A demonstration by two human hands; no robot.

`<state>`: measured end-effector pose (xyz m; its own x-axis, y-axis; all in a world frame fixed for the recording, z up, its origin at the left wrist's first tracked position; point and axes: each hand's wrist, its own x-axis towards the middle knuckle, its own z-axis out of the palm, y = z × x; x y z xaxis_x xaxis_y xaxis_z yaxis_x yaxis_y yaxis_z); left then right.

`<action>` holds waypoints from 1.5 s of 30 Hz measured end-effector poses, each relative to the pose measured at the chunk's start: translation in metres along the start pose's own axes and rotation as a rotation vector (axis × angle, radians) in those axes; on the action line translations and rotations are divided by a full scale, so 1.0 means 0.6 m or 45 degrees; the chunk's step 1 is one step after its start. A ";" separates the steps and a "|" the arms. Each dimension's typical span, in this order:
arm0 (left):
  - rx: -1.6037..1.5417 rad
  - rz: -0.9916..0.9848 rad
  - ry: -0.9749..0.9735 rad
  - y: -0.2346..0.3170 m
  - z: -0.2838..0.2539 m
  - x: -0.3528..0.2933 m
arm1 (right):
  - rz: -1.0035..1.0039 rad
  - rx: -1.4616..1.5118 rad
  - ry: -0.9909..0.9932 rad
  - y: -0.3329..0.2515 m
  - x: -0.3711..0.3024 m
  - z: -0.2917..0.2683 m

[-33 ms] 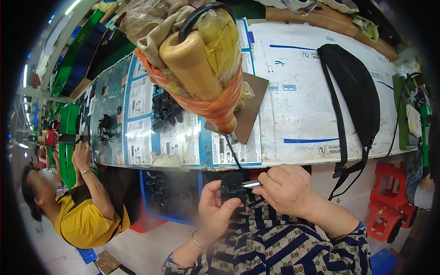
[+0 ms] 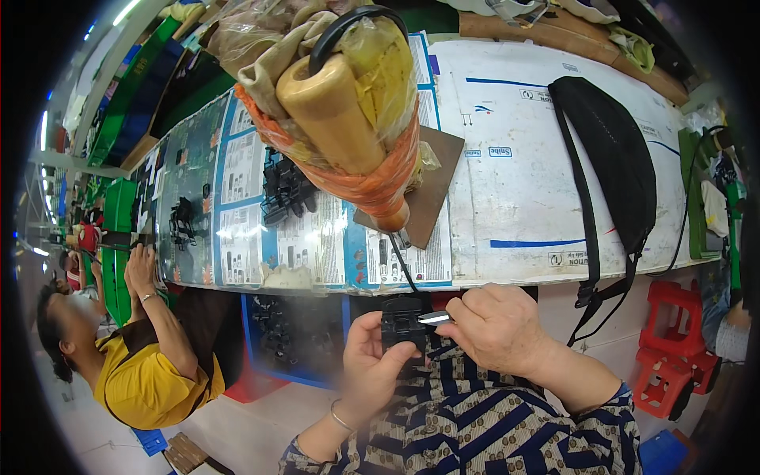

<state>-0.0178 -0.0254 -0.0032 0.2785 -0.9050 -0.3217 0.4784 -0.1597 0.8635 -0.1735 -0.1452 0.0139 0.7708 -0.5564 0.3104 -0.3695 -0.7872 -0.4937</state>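
My left hand (image 2: 370, 366) grips a black moulded plastic part (image 2: 402, 307) upright at the table's near edge, the thumb pressed on its lower face. My right hand (image 2: 495, 328) is closed round a small knife, whose handle is hidden in the fingers. Its short, pointed metal blade (image 2: 434, 318) reaches left to the part's right side; whether the tip touches it I cannot tell. A blue-rimmed bin (image 2: 347, 324) holding black plastic parts (image 2: 277, 324) sits left of my hands, below table height.
A wooden-handled bundle (image 2: 328, 111) in plastic and orange wrapping rises from a brown board (image 2: 445, 158). Black parts (image 2: 286, 190) lie left of it, a black bag (image 2: 606, 158) right. Red stools (image 2: 673, 348) stand right. A person in yellow (image 2: 158, 372) works at left.
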 end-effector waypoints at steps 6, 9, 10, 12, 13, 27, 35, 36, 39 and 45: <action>-0.010 -0.073 -0.003 0.002 -0.002 0.002 | -0.075 -0.083 -0.007 0.005 0.001 -0.003; -0.029 -0.098 0.001 0.000 -0.002 0.003 | -0.117 -0.132 -0.041 0.008 0.002 -0.007; -0.044 -0.116 0.012 0.000 -0.002 0.003 | -0.141 -0.156 -0.061 0.009 0.003 -0.008; -0.054 -0.138 -0.005 0.003 0.000 0.004 | -0.156 -0.168 -0.062 0.011 0.003 -0.009; -0.063 -0.160 -0.022 0.005 0.002 0.004 | -0.171 -0.180 -0.063 0.012 0.003 -0.009; -0.202 -0.260 0.003 0.011 0.009 0.009 | -0.147 -0.062 -0.014 0.022 0.002 -0.006; -0.059 -0.143 -0.019 0.008 0.010 0.008 | 0.051 0.140 -0.068 0.021 -0.003 0.003; -0.048 -0.106 -0.031 0.007 0.010 0.008 | 0.092 0.203 -0.076 0.021 -0.004 0.005; -0.033 -0.073 -0.050 0.002 0.005 0.008 | 0.178 0.339 -0.091 0.025 -0.008 0.013; -0.004 -0.092 -0.037 0.003 0.003 0.009 | 0.210 0.364 -0.066 0.028 -0.010 0.011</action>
<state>-0.0167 -0.0313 -0.0030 0.2191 -0.9020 -0.3719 0.4992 -0.2238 0.8371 -0.1809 -0.1538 -0.0014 0.7410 -0.6498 0.1691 -0.3364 -0.5772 -0.7441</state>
